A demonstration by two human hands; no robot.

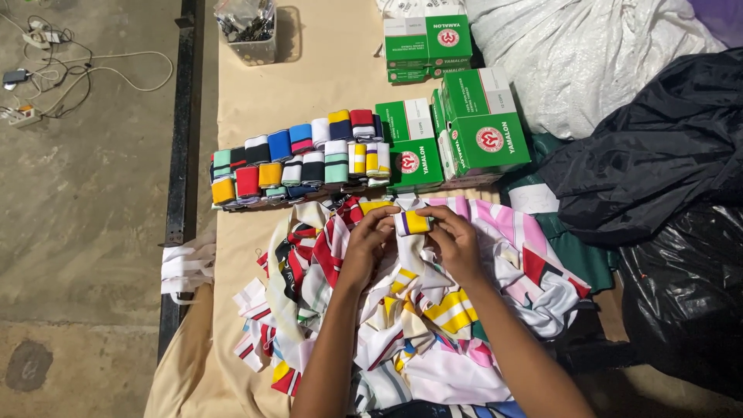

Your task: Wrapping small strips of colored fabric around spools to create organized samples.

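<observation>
Both hands pinch one folded strip (412, 222): left hand (365, 244) grips its left end, right hand (457, 244) its right. Below lies a cloth heap (433, 310); rolled strips (298, 159) and green boxes (453, 139) sit beyond on the desk (309, 85).

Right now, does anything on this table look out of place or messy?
Mostly the loose heap of striped fabric strips under the hands: it is tangled, and one white striped piece hangs over the table's left edge. The rolled bands behind sit in tidy rows, and the green boxes are stacked somewhat unevenly.
</observation>
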